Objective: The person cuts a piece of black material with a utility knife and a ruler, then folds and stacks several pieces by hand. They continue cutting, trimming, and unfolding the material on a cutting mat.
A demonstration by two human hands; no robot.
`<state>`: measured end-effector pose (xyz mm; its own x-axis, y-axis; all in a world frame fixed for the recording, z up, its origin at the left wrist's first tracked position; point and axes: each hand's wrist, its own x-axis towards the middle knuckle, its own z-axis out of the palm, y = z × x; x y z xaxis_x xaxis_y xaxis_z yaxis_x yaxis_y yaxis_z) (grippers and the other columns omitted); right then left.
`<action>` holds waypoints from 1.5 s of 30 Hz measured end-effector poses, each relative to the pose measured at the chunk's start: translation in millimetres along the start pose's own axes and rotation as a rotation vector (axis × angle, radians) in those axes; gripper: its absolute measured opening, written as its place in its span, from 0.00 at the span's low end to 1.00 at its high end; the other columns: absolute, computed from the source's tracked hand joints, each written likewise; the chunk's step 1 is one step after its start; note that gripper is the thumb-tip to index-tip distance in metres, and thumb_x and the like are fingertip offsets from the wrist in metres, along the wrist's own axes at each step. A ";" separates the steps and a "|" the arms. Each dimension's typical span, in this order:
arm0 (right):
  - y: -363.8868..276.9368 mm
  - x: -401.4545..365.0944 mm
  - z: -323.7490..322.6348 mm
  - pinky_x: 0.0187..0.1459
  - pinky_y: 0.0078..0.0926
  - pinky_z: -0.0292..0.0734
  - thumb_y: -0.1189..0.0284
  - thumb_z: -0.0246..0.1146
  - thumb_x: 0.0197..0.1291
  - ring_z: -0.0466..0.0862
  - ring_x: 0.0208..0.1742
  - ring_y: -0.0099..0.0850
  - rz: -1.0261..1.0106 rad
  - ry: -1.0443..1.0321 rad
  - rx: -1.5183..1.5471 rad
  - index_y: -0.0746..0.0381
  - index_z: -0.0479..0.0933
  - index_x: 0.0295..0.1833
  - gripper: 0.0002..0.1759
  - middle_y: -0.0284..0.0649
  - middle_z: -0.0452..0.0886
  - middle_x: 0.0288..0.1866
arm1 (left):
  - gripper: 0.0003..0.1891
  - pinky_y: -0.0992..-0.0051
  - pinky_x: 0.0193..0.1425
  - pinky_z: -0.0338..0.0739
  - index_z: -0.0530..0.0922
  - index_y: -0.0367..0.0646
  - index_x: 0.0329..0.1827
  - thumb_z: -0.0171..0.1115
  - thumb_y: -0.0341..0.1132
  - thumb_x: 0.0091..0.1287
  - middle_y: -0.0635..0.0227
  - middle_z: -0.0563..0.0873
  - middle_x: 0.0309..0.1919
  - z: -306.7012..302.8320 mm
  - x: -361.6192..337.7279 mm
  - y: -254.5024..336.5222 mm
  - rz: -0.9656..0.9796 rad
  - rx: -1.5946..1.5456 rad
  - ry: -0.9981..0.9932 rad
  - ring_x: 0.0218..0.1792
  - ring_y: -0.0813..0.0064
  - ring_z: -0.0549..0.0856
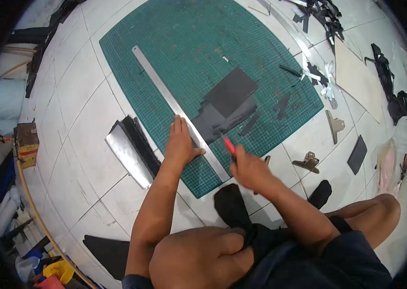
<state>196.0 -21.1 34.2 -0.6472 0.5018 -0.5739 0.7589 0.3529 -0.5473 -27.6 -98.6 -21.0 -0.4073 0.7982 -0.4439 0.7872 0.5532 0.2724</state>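
My left hand [181, 145] lies with fingers stretched and thumb spread across a long metal ruler [162, 89], which runs diagonally over a green cutting mat [146, 29]. In my closed right hand [250, 169] is a red utility knife [229, 145], its tip pointing at the dark scraps just right of the ruler. A dark grey rectangular sheet [232, 91] rests on top of other black pieces [208, 123] in the middle of the mat. Smaller black offcuts [249, 124] lie to their right.
Left of the mat is a stack of black sheets with a silver one [129, 156]. Two metal clips [308, 162] and a dark rectangle [357, 154] lie on the tiled floor at right, near a pale board [355, 77]. Black strips [321, 19] are heaped at upper right.
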 end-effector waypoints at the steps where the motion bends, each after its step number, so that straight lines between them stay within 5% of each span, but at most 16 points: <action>1: -1.1 11.7 -19.5 0.48 0.56 0.80 0.66 0.60 0.69 0.86 0.46 0.60 0.024 0.074 0.071 0.66 0.65 0.53 0.17 0.59 0.85 0.42 | 0.69 0.58 0.82 0.62 0.53 0.29 0.81 0.88 0.51 0.40 0.40 0.51 0.82 0.2 -0.7 -0.7 0.009 0.003 0.003 0.81 0.42 0.59; 3: 19.1 51.4 -43.4 0.45 0.54 0.79 0.64 0.64 0.68 0.84 0.42 0.62 -0.029 0.346 0.148 0.65 0.65 0.52 0.20 0.59 0.83 0.39 | 0.62 0.58 0.81 0.62 0.58 0.28 0.79 0.83 0.55 0.48 0.40 0.57 0.80 -4.8 -3.2 1.8 -0.005 -0.012 0.075 0.80 0.43 0.61; 5: 44.1 96.1 -65.0 0.49 0.50 0.78 0.60 0.70 0.64 0.83 0.49 0.58 -0.103 0.543 0.117 0.65 0.68 0.51 0.24 0.57 0.82 0.45 | 0.58 0.58 0.80 0.63 0.61 0.28 0.78 0.80 0.57 0.52 0.39 0.61 0.79 -4.5 3.1 6.7 -0.031 -0.066 0.214 0.78 0.43 0.63; 10: 53.5 159.2 -97.6 0.58 0.52 0.76 0.53 0.79 0.53 0.81 0.60 0.52 0.052 0.573 -0.082 0.62 0.70 0.59 0.37 0.51 0.81 0.54 | 0.42 0.54 0.70 0.72 0.69 0.31 0.74 0.73 0.51 0.64 0.45 0.73 0.68 -3.6 32.7 50.6 0.098 -0.214 0.307 0.68 0.43 0.74; 17: 71.4 185.9 -109.3 0.58 0.49 0.76 0.53 0.81 0.51 0.82 0.59 0.49 0.190 0.417 0.046 0.64 0.69 0.64 0.43 0.54 0.80 0.59 | 0.42 0.56 0.70 0.71 0.70 0.34 0.74 0.79 0.44 0.59 0.47 0.75 0.63 17.3 45.3 52.7 0.085 -0.172 0.294 0.64 0.47 0.74; 23: 108.9 156.1 -154.9 0.54 0.41 0.77 0.56 0.80 0.54 0.83 0.52 0.42 0.083 0.566 1.016 0.67 0.70 0.63 0.40 0.51 0.82 0.53 | 0.43 0.54 0.71 0.69 0.69 0.34 0.74 0.77 0.47 0.60 0.47 0.74 0.64 8.1 46.0 54.2 0.058 -0.152 0.290 0.64 0.47 0.74; 26: 148.0 151.5 -166.7 0.49 0.41 0.78 0.56 0.78 0.56 0.84 0.48 0.44 0.232 0.849 0.726 0.68 0.71 0.58 0.35 0.52 0.81 0.49 | 0.43 0.53 0.72 0.68 0.71 0.35 0.74 0.76 0.51 0.60 0.48 0.74 0.64 -1.1 55.3 61.7 0.099 -0.167 0.316 0.65 0.48 0.74; 29: 170.6 131.8 -150.3 0.44 0.42 0.78 0.56 0.76 0.58 0.83 0.44 0.45 0.168 1.034 0.215 0.67 0.71 0.53 0.31 0.52 0.80 0.44 | 0.42 0.53 0.71 0.69 0.72 0.36 0.73 0.75 0.52 0.60 0.47 0.75 0.64 4.8 77.2 59.8 0.241 -0.189 0.378 0.65 0.47 0.74; 32: 153.1 102.2 -88.8 0.43 0.47 0.77 0.63 0.74 0.61 0.83 0.42 0.53 -0.178 0.790 0.360 0.64 0.70 0.47 0.22 0.53 0.81 0.40 | 0.38 0.54 0.71 0.70 0.78 0.37 0.67 0.78 0.49 0.57 0.48 0.78 0.62 6.2 81.3 68.4 0.271 -0.139 0.344 0.64 0.46 0.76; 34: 136.1 76.3 -49.4 0.53 0.50 0.77 0.70 0.72 0.58 0.83 0.54 0.54 -0.194 0.378 0.238 0.64 0.72 0.53 0.21 0.54 0.83 0.50 | 0.35 0.54 0.67 0.73 0.80 0.37 0.63 0.79 0.47 0.55 0.49 0.79 0.58 8.5 78.6 70.8 0.276 -0.146 0.358 0.61 0.47 0.77; 36: 116.0 63.5 -36.9 0.66 0.51 0.71 0.74 0.73 0.51 0.78 0.67 0.50 -0.644 0.369 -0.054 0.63 0.74 0.62 0.31 0.51 0.81 0.61 | 0.32 0.54 0.62 0.75 0.81 0.38 0.58 0.80 0.46 0.53 0.51 0.80 0.54 13.0 76.5 70.4 0.284 -0.134 0.374 0.57 0.48 0.79; 38: 124.3 66.9 -25.5 0.76 0.51 0.62 0.75 0.74 0.46 0.72 0.75 0.46 -0.637 0.250 -0.095 0.60 0.73 0.68 0.39 0.48 0.78 0.68 | 0.28 0.53 0.59 0.76 0.82 0.38 0.51 0.80 0.45 0.51 0.51 0.81 0.49 19.2 77.7 65.9 0.289 -0.134 0.390 0.54 0.48 0.80; 43: 185.5 49.6 -27.0 0.65 0.52 0.66 0.80 0.72 0.46 0.78 0.61 0.52 -0.489 0.513 -0.161 0.63 0.75 0.62 0.33 0.51 0.81 0.58 | 0.37 0.55 0.66 0.72 0.75 0.37 0.61 0.81 0.46 0.53 0.52 0.77 0.57 11.6 68.0 62.5 0.199 -0.171 0.265 0.62 0.51 0.76; 45: 209.2 48.0 -44.6 0.60 0.51 0.69 0.82 0.70 0.51 0.79 0.57 0.53 -0.115 0.435 -0.286 0.66 0.73 0.63 0.30 0.54 0.81 0.57 | 0.39 0.55 0.67 0.71 0.73 0.36 0.63 0.82 0.46 0.52 0.52 0.76 0.57 6.1 67.2 66.5 0.152 -0.164 0.193 0.63 0.51 0.75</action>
<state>327.0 112.1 -80.6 -0.6839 0.7067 -0.1811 0.7133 0.5957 -0.3692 0.2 -9.6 -37.8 -0.3836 0.8966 -0.2214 0.7666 0.4428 0.4650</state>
